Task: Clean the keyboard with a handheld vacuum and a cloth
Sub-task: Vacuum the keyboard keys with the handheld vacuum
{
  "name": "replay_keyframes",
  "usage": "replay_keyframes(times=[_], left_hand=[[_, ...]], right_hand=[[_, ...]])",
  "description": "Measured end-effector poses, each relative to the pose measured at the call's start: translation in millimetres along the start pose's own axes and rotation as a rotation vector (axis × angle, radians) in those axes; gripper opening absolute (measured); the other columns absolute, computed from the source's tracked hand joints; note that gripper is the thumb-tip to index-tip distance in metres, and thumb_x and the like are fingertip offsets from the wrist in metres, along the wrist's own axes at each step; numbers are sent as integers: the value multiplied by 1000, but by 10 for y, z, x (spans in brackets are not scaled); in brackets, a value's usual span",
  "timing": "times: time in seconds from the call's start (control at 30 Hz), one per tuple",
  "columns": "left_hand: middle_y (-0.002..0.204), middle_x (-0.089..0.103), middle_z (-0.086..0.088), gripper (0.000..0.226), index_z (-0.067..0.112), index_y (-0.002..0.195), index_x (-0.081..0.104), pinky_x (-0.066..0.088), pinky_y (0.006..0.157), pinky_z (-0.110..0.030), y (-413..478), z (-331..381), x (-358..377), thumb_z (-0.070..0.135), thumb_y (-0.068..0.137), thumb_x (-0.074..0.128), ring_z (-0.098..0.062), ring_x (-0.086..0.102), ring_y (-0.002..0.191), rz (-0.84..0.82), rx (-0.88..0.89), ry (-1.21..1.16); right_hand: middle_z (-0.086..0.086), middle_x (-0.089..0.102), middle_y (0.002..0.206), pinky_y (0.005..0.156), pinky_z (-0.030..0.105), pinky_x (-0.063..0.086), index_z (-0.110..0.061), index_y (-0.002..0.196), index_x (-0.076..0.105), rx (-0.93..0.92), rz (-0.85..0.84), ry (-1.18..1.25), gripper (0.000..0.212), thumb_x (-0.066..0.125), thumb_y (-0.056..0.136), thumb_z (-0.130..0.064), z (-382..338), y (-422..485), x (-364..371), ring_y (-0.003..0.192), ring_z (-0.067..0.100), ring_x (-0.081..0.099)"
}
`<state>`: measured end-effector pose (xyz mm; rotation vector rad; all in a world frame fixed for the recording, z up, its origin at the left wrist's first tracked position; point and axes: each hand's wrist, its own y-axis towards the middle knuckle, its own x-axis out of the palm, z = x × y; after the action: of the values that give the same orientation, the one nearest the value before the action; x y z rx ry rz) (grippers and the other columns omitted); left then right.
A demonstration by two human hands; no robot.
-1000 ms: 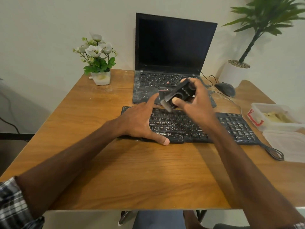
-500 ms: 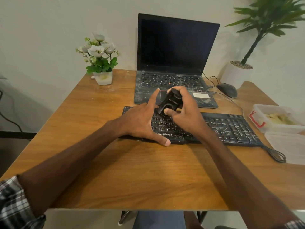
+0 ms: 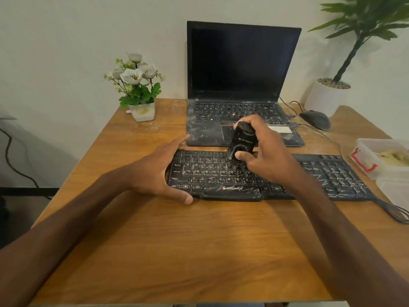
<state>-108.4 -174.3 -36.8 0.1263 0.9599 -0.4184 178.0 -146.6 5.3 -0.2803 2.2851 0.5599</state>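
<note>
A black, dusty keyboard (image 3: 327, 173) lies across the middle of the wooden desk. My right hand (image 3: 263, 156) grips a small black handheld vacuum (image 3: 241, 142), held nearly upright with its nozzle down on the upper key rows. My left hand (image 3: 159, 171) braces the keyboard's left end, thumb along the front edge and fingers stretched past the back corner. No cloth is in view.
A dusty open laptop (image 3: 241, 89) stands behind the keyboard, a mouse (image 3: 316, 119) to its right. A flower pot (image 3: 141, 94) sits back left, a potted plant (image 3: 332, 91) back right. Two plastic containers (image 3: 380, 158) and the keyboard cable (image 3: 396, 211) lie at the right edge.
My right hand has brought the vacuum down from above the laptop edge onto the keyboard and tipped it upright. My left hand stays at the keyboard's left end.
</note>
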Motion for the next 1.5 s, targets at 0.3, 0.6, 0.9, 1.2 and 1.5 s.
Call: replay_keyframes(times=[0.3, 0.6, 0.9, 1.2, 1.5], left_hand=[[157, 34, 14, 150, 51, 160, -4, 34, 120, -38, 28, -52, 105, 79, 45, 89, -6, 33, 142, 102, 48, -90], [156, 33, 11, 153, 49, 161, -5, 38, 118, -40, 37, -86, 97, 81, 43, 87, -8, 36, 139, 110, 51, -77], [157, 30, 10, 152, 49, 161, -5, 37, 119, -41, 40, -85, 82, 79, 45, 89, -8, 33, 140, 108, 47, -65], [158, 29, 11, 150, 49, 161, -5, 37, 118, -42, 35, -87, 68, 78, 47, 89, -8, 33, 140, 97, 38, -55], [159, 31, 9, 153, 46, 161, -5, 38, 119, -45, 77, -101, 85, 83, 44, 86, -11, 33, 141, 106, 48, -34]], right_hand=[[-21, 54, 110, 75, 17, 58, -29, 128, 45, 37, 0, 121, 61, 78, 83, -3, -65, -17, 129, 105, 1, 58], [-19, 55, 108, 80, 34, 62, -28, 129, 43, 10, -51, 128, 62, 76, 84, -3, -239, 95, 352, 103, 4, 59], [-16, 59, 111, 79, 15, 56, -23, 128, 47, -5, 9, 251, 59, 80, 82, -6, -240, 169, 514, 106, -6, 59], [-7, 60, 119, 84, 16, 54, -26, 131, 47, 74, 193, 275, 63, 81, 80, -9, -135, 169, 228, 112, 7, 60], [-18, 56, 112, 82, 35, 62, -27, 127, 46, -18, -46, 145, 61, 78, 81, -3, -359, 142, 493, 107, 5, 59]])
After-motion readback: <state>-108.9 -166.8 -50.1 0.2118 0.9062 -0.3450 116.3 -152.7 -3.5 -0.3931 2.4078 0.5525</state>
